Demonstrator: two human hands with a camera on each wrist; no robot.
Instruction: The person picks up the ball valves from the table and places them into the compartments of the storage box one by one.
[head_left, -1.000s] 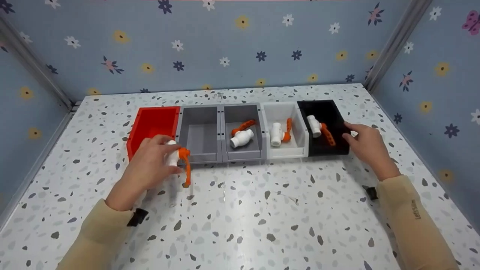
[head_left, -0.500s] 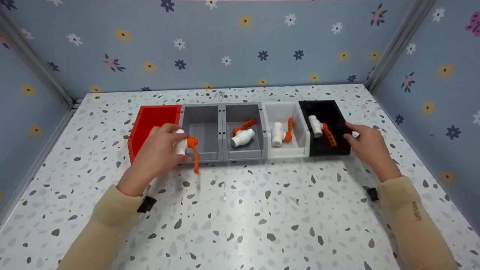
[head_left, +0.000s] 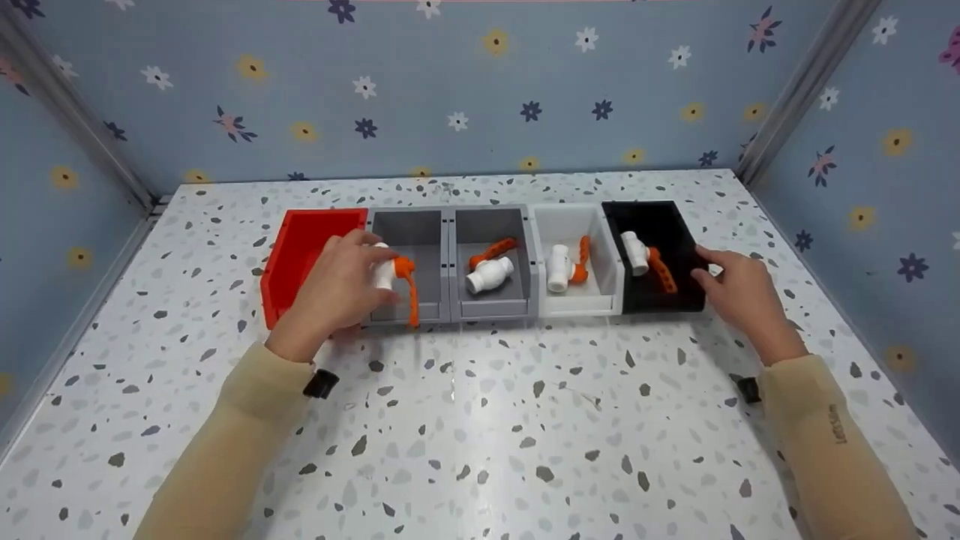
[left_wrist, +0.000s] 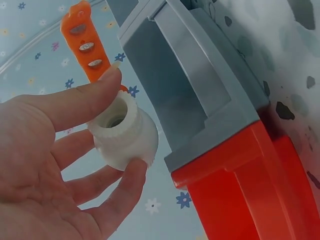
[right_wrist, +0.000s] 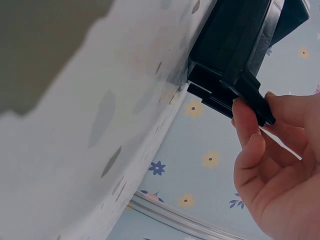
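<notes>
My left hand [head_left: 341,281] grips a white ball valve [left_wrist: 127,132] with an orange lever handle [left_wrist: 82,42], held above the front of the left grey bin [head_left: 409,232]. Thumb and fingers curl round the valve's body, and the lever hangs downward in the head view. At the far right, my right hand [head_left: 742,296] pinches the side rim of the black bin [head_left: 649,300] between thumb and fingers. Inside that bin lies another ball valve [head_left: 636,253]. More valves lie in the white bin, where one valve [head_left: 558,268] stands out, and in the right grey bin, a valve [head_left: 490,275].
A red bin [head_left: 315,225], partly behind my left hand, ends the row on the left. The white bin [head_left: 577,304] and right grey bin [head_left: 491,307] adjoin in the middle. All stand on a speckled table [head_left: 480,420] before a flowered back wall [head_left: 465,82].
My left hand has carried the ball valve up and to the right, from near the red bin to over the left grey bin. The right hand keeps its hold on the black bin.
</notes>
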